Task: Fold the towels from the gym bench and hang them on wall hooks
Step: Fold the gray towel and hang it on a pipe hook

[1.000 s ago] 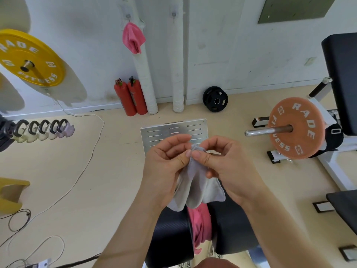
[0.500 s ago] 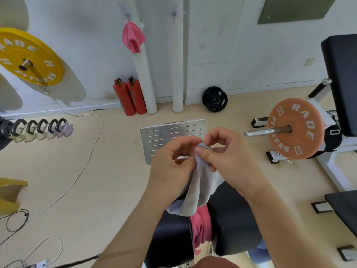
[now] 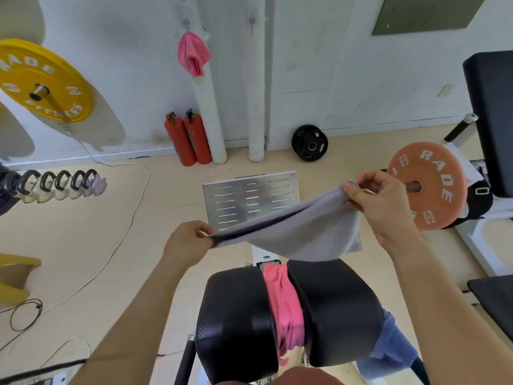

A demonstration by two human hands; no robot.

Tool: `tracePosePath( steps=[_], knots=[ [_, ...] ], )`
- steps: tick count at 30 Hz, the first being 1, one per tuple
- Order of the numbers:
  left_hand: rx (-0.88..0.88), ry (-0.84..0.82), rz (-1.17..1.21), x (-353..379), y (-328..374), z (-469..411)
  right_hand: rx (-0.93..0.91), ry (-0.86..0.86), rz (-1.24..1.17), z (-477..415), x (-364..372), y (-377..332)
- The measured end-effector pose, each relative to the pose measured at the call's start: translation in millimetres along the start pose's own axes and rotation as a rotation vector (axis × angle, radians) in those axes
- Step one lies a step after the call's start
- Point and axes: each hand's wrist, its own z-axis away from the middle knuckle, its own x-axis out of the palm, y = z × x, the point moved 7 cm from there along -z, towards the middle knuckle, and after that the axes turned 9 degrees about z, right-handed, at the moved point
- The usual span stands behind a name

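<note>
A grey towel [image 3: 299,234] is stretched between my hands above the black gym bench [image 3: 236,326]. My left hand [image 3: 186,243] pinches its left corner and my right hand [image 3: 380,201] pinches the right corner, held higher. A pink towel [image 3: 283,309] lies in the gap between the two bench pads. A blue towel [image 3: 391,348] hangs off the bench's right side. On the wall, a folded pink towel [image 3: 193,55] hangs from the left hook [image 3: 186,22]; the right hook [image 3: 251,22] is bare.
Two red fire extinguishers [image 3: 188,137] and two white wrapped pipes [image 3: 209,112] stand against the wall. A metal slotted plate [image 3: 249,200] lies on the floor ahead. An orange weight plate [image 3: 433,187] on a bar is at the right, a yellow plate [image 3: 41,81] at the left.
My hands were together at one corner of the grey towel. They have pulled apart, the right hand up and right, the left hand left, spreading the towel out flat between them.
</note>
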Motion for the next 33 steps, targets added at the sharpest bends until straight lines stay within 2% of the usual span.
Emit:
tracePosePath(
  steps=[2, 4, 7, 13, 15, 19, 21, 23, 25, 27, 30, 33],
  knots=[
    [-0.033, 0.075, 0.151, -12.2, 3.6, -6.8, 0.021, -0.066, 0.016, -9.3, 2.8, 8.1],
    [-0.108, 0.086, 0.405, -17.1, 9.8, -12.3, 0.051, -0.143, 0.014, -17.6, 8.4, 12.4],
    [-0.149, 0.046, 0.586, -24.7, 24.1, -21.0, 0.021, -0.220, 0.215, -31.1, 8.8, 12.4],
    [-0.087, 0.018, 0.458, -42.3, 48.4, -35.9, -0.271, -0.356, 0.959, -51.4, 19.7, -2.8],
    [-0.049, 0.051, 0.433, -46.5, 57.9, -40.2, -0.364, -0.344, 1.121, -54.2, 26.4, -6.8],
    [0.142, 0.187, 0.446, -61.5, 84.8, -37.4, -0.534, -0.152, 1.092, -53.5, 20.4, -29.1],
    [0.291, 0.247, 0.266, -69.3, 94.2, -20.7, -0.626, -0.042, 1.004, -41.1, 8.5, -37.2],
    [0.385, 0.282, 0.052, -70.5, 93.7, 5.0, -0.627, -0.017, 0.923, -21.0, -5.5, -28.5],
    [0.409, 0.262, -0.111, -58.5, 78.1, 29.6, -0.531, -0.080, 0.879, 4.7, -16.1, 0.6],
    [0.318, 0.131, -0.186, -31.2, 41.9, 44.0, -0.319, -0.220, 0.865, 34.0, -20.5, 47.1],
    [0.005, -0.128, 0.066, 25.3, -38.6, 61.9, 0.190, -0.413, 0.641, 83.6, -20.6, 131.5],
    [-0.229, -0.184, 0.314, 62.2, -100.0, 86.7, 0.561, -0.382, 0.336, 127.1, -18.0, 185.1]
  ],
)
